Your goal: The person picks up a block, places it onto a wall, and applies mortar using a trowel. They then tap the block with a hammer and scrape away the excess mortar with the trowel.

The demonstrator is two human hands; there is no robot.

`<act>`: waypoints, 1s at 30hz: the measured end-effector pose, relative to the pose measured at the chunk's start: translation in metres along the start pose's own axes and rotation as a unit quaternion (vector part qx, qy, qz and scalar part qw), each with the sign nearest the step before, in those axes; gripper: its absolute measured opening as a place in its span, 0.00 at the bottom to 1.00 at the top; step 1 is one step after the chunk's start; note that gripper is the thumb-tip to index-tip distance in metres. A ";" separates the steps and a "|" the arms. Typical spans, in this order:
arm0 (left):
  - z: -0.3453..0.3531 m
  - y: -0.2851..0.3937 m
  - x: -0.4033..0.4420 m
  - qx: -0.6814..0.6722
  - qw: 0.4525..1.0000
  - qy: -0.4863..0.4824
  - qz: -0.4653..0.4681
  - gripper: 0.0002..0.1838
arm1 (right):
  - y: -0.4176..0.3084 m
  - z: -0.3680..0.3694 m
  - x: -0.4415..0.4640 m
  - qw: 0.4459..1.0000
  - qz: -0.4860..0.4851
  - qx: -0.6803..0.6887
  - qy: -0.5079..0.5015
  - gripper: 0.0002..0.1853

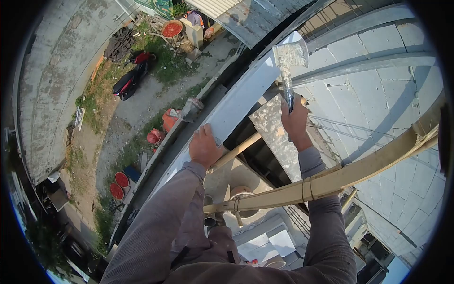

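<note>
My right hand (pixel 295 121) is wrapped round the handle of a hatchet-shaped tool (pixel 291 57), whose wide blade is crusted with pale, mortar-like material. The blade is at the far end of a long white ledge (pixel 236 106), over its right edge. On the near part of that ledge rests my left hand (pixel 205 146), its fingers bent over the surface; whether anything is under them is hidden. A speckled board (pixel 276 130) lies beside and below my right hand.
A curved bamboo strip (pixel 331 182) crosses over my right forearm. A bamboo pole (pixel 241 147) runs below the hands. Pale block walling (pixel 373 109) stands at right. Far below at left are a motorbike (pixel 133 78) and red-filled tubs (pixel 117 190).
</note>
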State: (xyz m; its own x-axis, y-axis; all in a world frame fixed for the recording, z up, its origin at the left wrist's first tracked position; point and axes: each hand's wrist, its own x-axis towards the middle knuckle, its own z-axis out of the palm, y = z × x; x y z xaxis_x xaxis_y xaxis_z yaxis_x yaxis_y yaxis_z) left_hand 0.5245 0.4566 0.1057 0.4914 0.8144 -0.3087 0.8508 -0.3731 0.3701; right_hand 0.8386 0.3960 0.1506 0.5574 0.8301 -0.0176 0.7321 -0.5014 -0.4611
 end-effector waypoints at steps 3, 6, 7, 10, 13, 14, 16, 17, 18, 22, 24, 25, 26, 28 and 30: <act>-0.003 0.003 0.000 0.018 1.000 0.002 0.004 0.45 | -0.011 0.020 -0.066 0.994 -0.098 0.050 -0.001 0.22; -0.005 0.005 0.000 0.018 0.999 -0.030 -0.014 0.46 | -0.014 0.035 -0.101 0.980 -0.106 -0.043 -0.166 0.24; -0.005 0.005 -0.001 0.020 0.999 -0.031 -0.015 0.47 | -0.016 0.036 -0.107 0.980 -0.103 -0.042 -0.168 0.24; -0.007 0.005 0.001 0.016 0.999 -0.029 -0.014 0.48 | -0.026 0.029 -0.105 0.978 -0.073 -0.054 -0.189 0.24; -0.007 0.005 0.001 0.010 0.999 -0.037 -0.015 0.48 | -0.031 0.021 -0.111 0.979 -0.052 0.007 -0.198 0.24; -0.007 0.006 0.000 0.009 0.999 -0.040 -0.016 0.48 | -0.031 0.022 -0.116 0.985 -0.075 0.021 -0.152 0.21; -0.005 0.007 -0.003 0.009 1.000 -0.021 -0.014 0.44 | -0.033 0.026 -0.124 0.989 -0.094 0.034 -0.106 0.20; -0.005 0.008 -0.003 0.010 1.000 0.003 -0.010 0.39 | -0.033 0.030 -0.126 0.988 -0.090 0.012 -0.122 0.20; -0.005 0.008 -0.002 0.011 1.000 0.004 -0.006 0.39 | -0.034 0.032 -0.125 0.987 -0.086 -0.010 -0.137 0.20; -0.009 0.011 -0.003 0.011 1.000 0.004 -0.010 0.40 | -0.033 0.034 -0.124 0.981 -0.053 0.016 -0.183 0.21; -0.007 0.010 -0.004 0.009 1.000 0.002 -0.010 0.40 | -0.031 0.034 -0.132 0.983 -0.044 0.079 -0.162 0.19; -0.004 0.007 -0.002 0.013 1.000 -0.015 -0.012 0.47 | -0.032 0.035 -0.138 0.983 -0.041 0.082 -0.160 0.19; -0.002 0.005 0.000 0.018 0.999 -0.032 -0.013 0.55 | -0.033 0.036 -0.147 0.982 -0.021 0.153 -0.111 0.17; -0.001 0.005 -0.001 0.022 0.999 -0.027 -0.014 0.55 | -0.034 0.042 -0.172 0.972 0.006 0.226 -0.059 0.15; -0.002 0.006 -0.003 0.024 0.999 -0.019 -0.013 0.54 | -0.034 0.048 -0.198 0.969 0.078 0.233 -0.009 0.15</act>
State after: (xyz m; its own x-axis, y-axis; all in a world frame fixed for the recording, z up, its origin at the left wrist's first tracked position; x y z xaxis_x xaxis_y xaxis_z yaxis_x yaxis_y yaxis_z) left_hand 0.5280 0.4530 0.1108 0.4757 0.8069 -0.3502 0.8704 -0.3742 0.3201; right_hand 0.6845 0.2608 0.1275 0.6372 0.7593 -0.1318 0.3816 -0.4595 -0.8020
